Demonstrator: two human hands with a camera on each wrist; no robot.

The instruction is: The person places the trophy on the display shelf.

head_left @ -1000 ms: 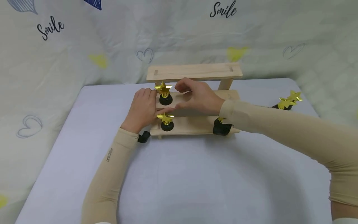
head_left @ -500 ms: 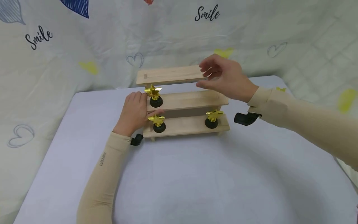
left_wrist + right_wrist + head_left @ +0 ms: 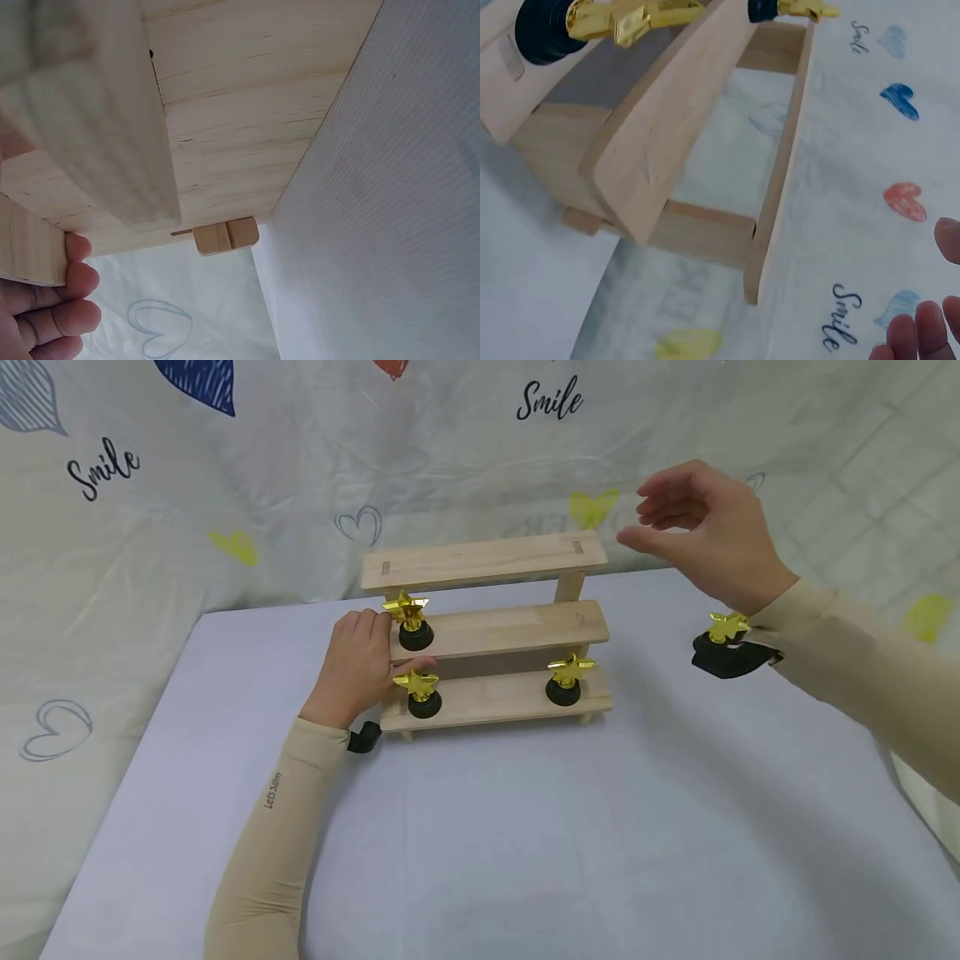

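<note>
A three-step wooden rack (image 3: 510, 633) stands on the table. My left hand (image 3: 348, 664) grips its left end; in the left wrist view, the fingertips (image 3: 81, 279) curl round a board's edge. One gold star trophy (image 3: 414, 625) with a black base stands upright at the left of the middle step, beside that hand. On the bottom step are a left trophy (image 3: 422, 693) and a right trophy (image 3: 567, 681). Raised to the right of the rack, my right hand (image 3: 712, 531) holds nothing, its fingers loosely bent.
Another gold star trophy (image 3: 727, 627) shows at the right, partly hidden by the black wrist camera (image 3: 731, 662). A white cloth (image 3: 480, 827) covers the table. Behind it hangs a printed curtain (image 3: 450, 460) with hearts and lettering.
My right hand has moved from beside the middle-step trophy up and to the right, away from the rack. My left hand keeps its grip on the rack. The head view has shifted slightly.
</note>
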